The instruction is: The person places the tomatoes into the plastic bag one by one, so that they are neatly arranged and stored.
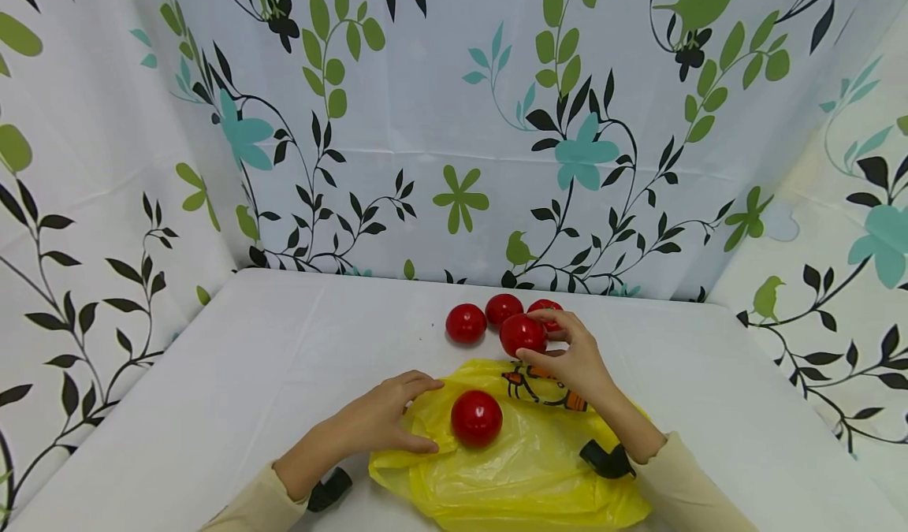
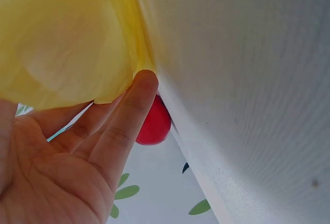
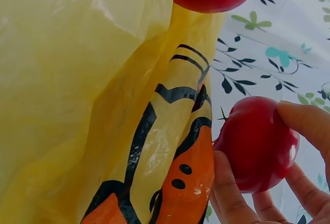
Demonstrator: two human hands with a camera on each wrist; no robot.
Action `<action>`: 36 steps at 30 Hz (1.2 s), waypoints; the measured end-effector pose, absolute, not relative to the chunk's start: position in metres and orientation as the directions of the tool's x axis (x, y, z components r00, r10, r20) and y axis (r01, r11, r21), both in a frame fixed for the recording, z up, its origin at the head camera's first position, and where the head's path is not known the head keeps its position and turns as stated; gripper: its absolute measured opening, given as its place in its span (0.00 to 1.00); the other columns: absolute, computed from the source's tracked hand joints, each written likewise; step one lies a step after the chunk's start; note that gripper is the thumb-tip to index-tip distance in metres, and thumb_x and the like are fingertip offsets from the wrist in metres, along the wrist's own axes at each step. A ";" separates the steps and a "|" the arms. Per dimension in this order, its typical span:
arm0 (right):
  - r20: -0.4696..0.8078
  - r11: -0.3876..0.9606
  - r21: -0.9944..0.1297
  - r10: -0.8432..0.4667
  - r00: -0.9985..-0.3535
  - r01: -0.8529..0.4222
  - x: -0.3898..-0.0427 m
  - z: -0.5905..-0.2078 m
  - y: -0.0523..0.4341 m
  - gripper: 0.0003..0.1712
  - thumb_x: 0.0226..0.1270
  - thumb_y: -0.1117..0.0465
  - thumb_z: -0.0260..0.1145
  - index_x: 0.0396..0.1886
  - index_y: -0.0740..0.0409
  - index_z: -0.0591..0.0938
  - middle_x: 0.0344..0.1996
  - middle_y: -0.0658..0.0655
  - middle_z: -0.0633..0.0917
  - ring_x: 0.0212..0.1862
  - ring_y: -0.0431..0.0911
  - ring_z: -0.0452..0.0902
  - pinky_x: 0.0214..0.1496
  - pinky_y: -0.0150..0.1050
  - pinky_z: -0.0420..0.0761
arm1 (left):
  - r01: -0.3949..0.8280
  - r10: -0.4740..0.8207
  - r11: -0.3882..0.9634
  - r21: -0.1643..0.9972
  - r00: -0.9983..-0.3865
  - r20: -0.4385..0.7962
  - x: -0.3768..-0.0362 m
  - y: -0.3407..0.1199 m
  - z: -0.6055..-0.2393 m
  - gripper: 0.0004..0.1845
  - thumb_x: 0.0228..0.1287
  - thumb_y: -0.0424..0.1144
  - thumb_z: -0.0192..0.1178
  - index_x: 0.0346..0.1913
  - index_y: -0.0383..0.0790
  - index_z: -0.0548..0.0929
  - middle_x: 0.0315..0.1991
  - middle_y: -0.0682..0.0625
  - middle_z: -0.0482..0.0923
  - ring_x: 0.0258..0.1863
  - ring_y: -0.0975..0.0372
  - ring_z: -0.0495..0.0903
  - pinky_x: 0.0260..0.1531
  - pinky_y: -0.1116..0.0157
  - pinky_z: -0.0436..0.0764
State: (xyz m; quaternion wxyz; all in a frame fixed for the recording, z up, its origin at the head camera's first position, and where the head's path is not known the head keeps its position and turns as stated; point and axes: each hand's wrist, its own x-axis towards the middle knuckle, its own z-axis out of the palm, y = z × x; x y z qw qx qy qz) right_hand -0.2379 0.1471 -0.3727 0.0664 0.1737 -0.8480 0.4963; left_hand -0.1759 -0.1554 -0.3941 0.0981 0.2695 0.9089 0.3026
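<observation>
My right hand [image 1: 571,359] grips a red tomato [image 1: 522,335] between thumb and fingers, just beyond the far edge of a yellow plastic bag [image 1: 525,469]. In the right wrist view the held tomato [image 3: 258,144] shows a small dark stem, beside the bag's orange-and-black print [image 3: 185,167]. Another tomato [image 1: 477,419] rests on top of the bag. My left hand [image 1: 386,418] lies at the bag's left side, thumb and fingers spread apart. In the left wrist view its extended fingers [image 2: 124,121] touch the bag's yellow film [image 2: 67,43].
Behind the bag, on the white table [image 1: 284,343], stand three tomatoes: one at left [image 1: 466,324], one in the middle [image 1: 504,310] and one at right [image 1: 545,306], partly hidden by my right hand. A leaf-patterned curtain [image 1: 426,122] rises along the table's back edge.
</observation>
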 end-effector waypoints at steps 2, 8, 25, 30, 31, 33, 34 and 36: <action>0.292 0.443 -0.816 -0.237 -0.927 -0.370 -0.237 -0.372 0.147 0.31 0.54 0.62 0.77 0.59 0.54 0.77 0.59 0.62 0.73 0.50 0.58 0.77 0.46 0.40 0.86 | 0.428 0.547 0.674 0.601 -0.837 -0.018 -0.176 -0.156 -0.394 0.42 0.52 0.57 0.72 0.68 0.42 0.72 0.65 0.48 0.71 0.61 0.54 0.72 0.60 0.52 0.75; 0.300 0.434 -0.813 -0.257 -0.919 -0.387 -0.233 -0.372 0.148 0.31 0.54 0.62 0.77 0.59 0.54 0.77 0.58 0.62 0.73 0.50 0.58 0.77 0.45 0.40 0.86 | 0.434 0.553 0.670 0.602 -0.833 -0.014 -0.175 -0.156 -0.394 0.42 0.52 0.56 0.72 0.68 0.42 0.72 0.64 0.48 0.71 0.61 0.54 0.72 0.60 0.52 0.76; 0.283 0.409 -0.826 -0.295 -0.912 -0.389 -0.217 -0.371 0.151 0.30 0.54 0.62 0.77 0.57 0.54 0.77 0.54 0.61 0.75 0.48 0.54 0.79 0.45 0.39 0.86 | 0.448 0.555 0.670 0.592 -0.832 0.001 -0.176 -0.155 -0.396 0.42 0.51 0.56 0.73 0.68 0.41 0.72 0.64 0.46 0.71 0.62 0.53 0.72 0.60 0.52 0.75; 0.270 0.403 -0.832 -0.309 -0.912 -0.382 -0.213 -0.370 0.151 0.29 0.54 0.61 0.77 0.57 0.54 0.77 0.54 0.61 0.75 0.48 0.54 0.79 0.46 0.40 0.85 | 0.446 0.554 0.671 0.592 -0.833 0.000 -0.175 -0.155 -0.396 0.42 0.51 0.55 0.73 0.68 0.41 0.72 0.64 0.47 0.71 0.61 0.53 0.72 0.60 0.52 0.75; 0.266 0.408 -0.829 -0.315 -0.911 -0.383 -0.213 -0.370 0.151 0.29 0.54 0.61 0.77 0.57 0.54 0.77 0.55 0.60 0.75 0.48 0.54 0.79 0.46 0.40 0.85 | 0.445 0.553 0.671 0.593 -0.833 0.000 -0.175 -0.155 -0.396 0.42 0.51 0.55 0.73 0.68 0.41 0.72 0.64 0.47 0.71 0.61 0.53 0.72 0.60 0.52 0.75; 0.257 0.417 -0.825 -0.325 -0.910 -0.382 -0.212 -0.370 0.152 0.30 0.54 0.61 0.77 0.57 0.53 0.77 0.55 0.60 0.75 0.49 0.54 0.79 0.46 0.40 0.85 | 0.446 0.552 0.671 0.593 -0.834 0.002 -0.176 -0.155 -0.396 0.42 0.51 0.55 0.73 0.68 0.41 0.72 0.64 0.47 0.71 0.62 0.54 0.72 0.60 0.52 0.75; 0.251 0.423 -0.823 -0.330 -0.910 -0.380 -0.211 -0.371 0.152 0.30 0.54 0.61 0.77 0.57 0.52 0.77 0.55 0.60 0.75 0.49 0.54 0.79 0.46 0.40 0.85 | 0.446 0.553 0.668 0.595 -0.833 0.004 -0.176 -0.155 -0.396 0.42 0.51 0.55 0.73 0.68 0.40 0.72 0.64 0.46 0.71 0.62 0.53 0.72 0.60 0.52 0.75; 0.239 0.438 -0.816 -0.339 -0.910 -0.377 -0.211 -0.372 0.153 0.30 0.54 0.60 0.77 0.57 0.50 0.77 0.56 0.58 0.75 0.49 0.54 0.78 0.47 0.39 0.85 | 0.447 0.553 0.670 0.593 -0.833 0.005 -0.176 -0.155 -0.397 0.42 0.52 0.56 0.73 0.68 0.41 0.72 0.64 0.47 0.71 0.62 0.54 0.72 0.60 0.52 0.75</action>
